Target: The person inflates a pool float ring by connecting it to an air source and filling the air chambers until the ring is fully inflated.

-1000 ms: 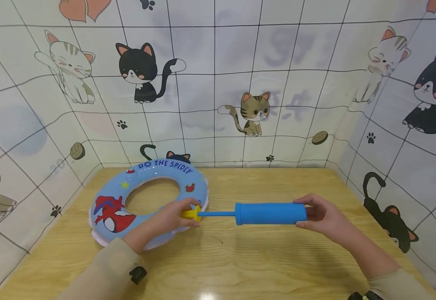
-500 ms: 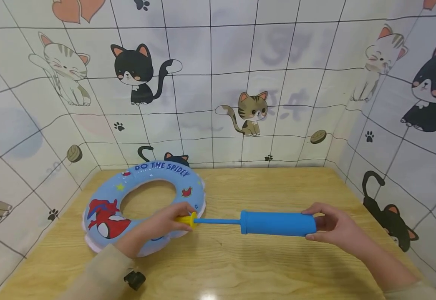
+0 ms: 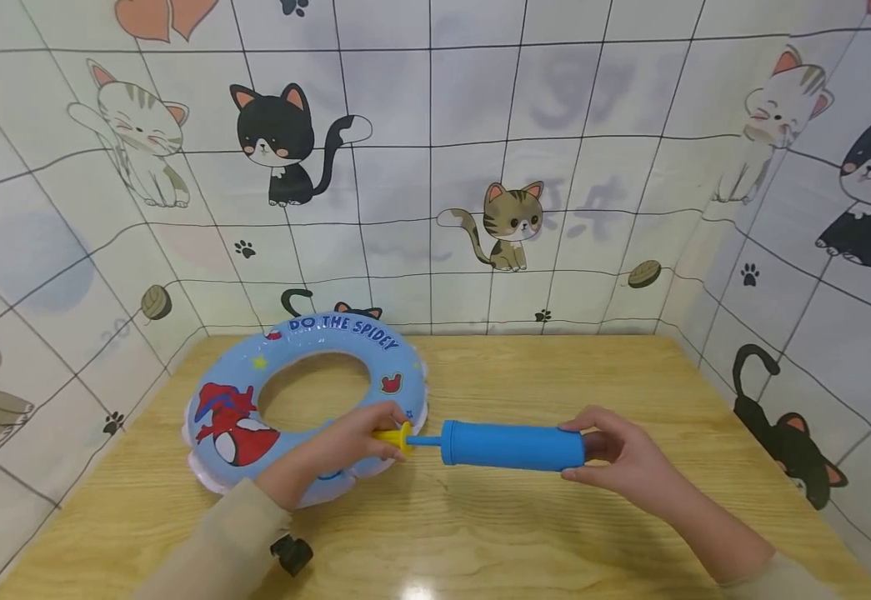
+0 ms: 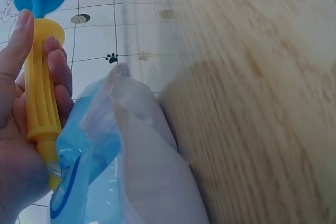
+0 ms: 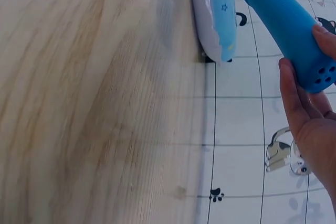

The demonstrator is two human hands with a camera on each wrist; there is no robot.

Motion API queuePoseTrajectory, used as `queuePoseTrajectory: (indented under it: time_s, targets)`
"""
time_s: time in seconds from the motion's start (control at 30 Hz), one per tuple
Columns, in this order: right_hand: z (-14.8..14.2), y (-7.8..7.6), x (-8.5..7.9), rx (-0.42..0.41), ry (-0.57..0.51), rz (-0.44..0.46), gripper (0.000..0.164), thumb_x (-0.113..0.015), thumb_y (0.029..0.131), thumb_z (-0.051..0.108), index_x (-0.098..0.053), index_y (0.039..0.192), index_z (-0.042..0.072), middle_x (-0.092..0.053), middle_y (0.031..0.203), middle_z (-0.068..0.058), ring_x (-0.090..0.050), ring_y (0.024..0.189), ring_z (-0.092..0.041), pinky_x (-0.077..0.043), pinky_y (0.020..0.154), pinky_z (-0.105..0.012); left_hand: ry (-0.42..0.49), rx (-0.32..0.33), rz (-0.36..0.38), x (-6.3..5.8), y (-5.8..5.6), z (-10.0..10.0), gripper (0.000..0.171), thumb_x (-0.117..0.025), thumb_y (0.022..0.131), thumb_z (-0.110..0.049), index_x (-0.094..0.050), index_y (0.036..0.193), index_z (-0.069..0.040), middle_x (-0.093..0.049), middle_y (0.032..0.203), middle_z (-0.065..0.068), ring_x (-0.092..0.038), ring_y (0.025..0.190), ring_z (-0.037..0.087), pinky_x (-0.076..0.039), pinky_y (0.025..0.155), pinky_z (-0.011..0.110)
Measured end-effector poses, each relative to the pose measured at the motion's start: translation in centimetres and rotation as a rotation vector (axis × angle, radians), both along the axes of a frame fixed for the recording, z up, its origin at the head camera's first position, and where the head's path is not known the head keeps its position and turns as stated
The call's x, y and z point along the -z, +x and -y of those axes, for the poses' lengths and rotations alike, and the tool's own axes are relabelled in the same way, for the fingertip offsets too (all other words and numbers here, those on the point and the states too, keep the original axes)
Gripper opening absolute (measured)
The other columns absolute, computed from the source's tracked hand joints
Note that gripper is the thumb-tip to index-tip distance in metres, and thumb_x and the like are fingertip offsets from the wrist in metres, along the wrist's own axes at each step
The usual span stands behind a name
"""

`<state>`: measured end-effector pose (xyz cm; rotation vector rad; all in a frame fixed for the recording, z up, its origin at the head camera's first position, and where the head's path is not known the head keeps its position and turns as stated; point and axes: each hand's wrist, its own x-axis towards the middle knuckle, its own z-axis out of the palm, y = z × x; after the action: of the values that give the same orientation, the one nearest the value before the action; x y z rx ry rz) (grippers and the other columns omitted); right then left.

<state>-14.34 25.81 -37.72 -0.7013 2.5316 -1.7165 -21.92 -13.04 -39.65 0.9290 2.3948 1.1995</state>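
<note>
A blue hand pump [image 3: 513, 446] lies level in the air over the table, its short length of blue rod showing on the left. My left hand [image 3: 356, 442] grips the pump's yellow handle [image 4: 41, 87], fingers wrapped round it in the left wrist view. At the other end my right hand [image 3: 623, 458] holds the barrel's end between thumb and fingers; small holes show in that end face in the right wrist view. Behind and under the left hand is an inflated blue swim ring [image 3: 228, 350] printed with a red figure and lettering. The handle's end overlaps the ring in the left wrist view.
The wooden table [image 3: 540, 533] runs back to a wall covering [image 3: 405, 167] with cat drawings and grid lines, which also closes off both sides. A dark wrist device [image 3: 292, 553] sits by the left sleeve [image 3: 217, 533].
The right hand has moved left with the barrel, after a small shift right earlier. The rod between barrel and handle now shows much shorter. The left hand keeps its grip.
</note>
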Motion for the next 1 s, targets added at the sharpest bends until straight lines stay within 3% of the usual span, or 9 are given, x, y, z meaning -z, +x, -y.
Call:
queuePoseTrajectory:
  time_s: [0.33,0.57,0.9,1.0]
  targets:
    - [3.2,-0.6,-0.5,-0.03,-0.032,0.113,0.045,-0.081,0.08,0.011,-0.061,0.12,0.003,-0.054,0.122,-0.024,-0.065,0.094,-0.03,-0.055,0.075,-0.036,-0.001,0.015,0.058,-0.1,0.1,-0.3,0.031,-0.071,0.089,-0.015,-0.053,0.113,-0.008,-0.071,0.095,0.001,-0.063,0.079,0.017,-0.049,0.075,0.031]
    - [4.3,-0.3,-0.7,0.011,0.004,0.162,0.046,-0.081,0.08,0.014,-0.061,0.121,0.007,-0.055,0.125,-0.021,-0.065,0.095,-0.028,-0.055,0.077,-0.036,-0.027,0.022,0.052,-0.2,0.1,-0.2,0.033,-0.072,0.088,-0.016,-0.053,0.114,-0.007,-0.071,0.104,0.007,-0.065,0.087,0.017,-0.05,0.081,0.035]
    - [1.0,1.5,-2.2,0.04,0.002,0.067,0.046,-0.078,0.082,0.008,-0.06,0.124,0.005,-0.054,0.123,-0.018,-0.066,0.095,-0.02,-0.056,0.078,-0.034,-0.056,0.062,0.097,-0.7,-0.3,0.0,0.029,-0.068,0.093,-0.017,-0.049,0.115,-0.012,-0.067,0.109,0.006,-0.062,0.097,0.021,-0.049,0.084,0.037]
    - [-0.5,1.9,-2.5,0.057,0.011,0.043,0.047,-0.077,0.082,0.006,-0.06,0.125,0.004,-0.055,0.122,-0.008,-0.066,0.097,-0.015,-0.056,0.077,-0.033,-0.067,0.06,0.114,-0.7,-0.4,0.3,0.028,-0.067,0.094,-0.018,-0.049,0.114,-0.013,-0.067,0.107,0.004,-0.061,0.094,0.02,-0.05,0.083,0.036]
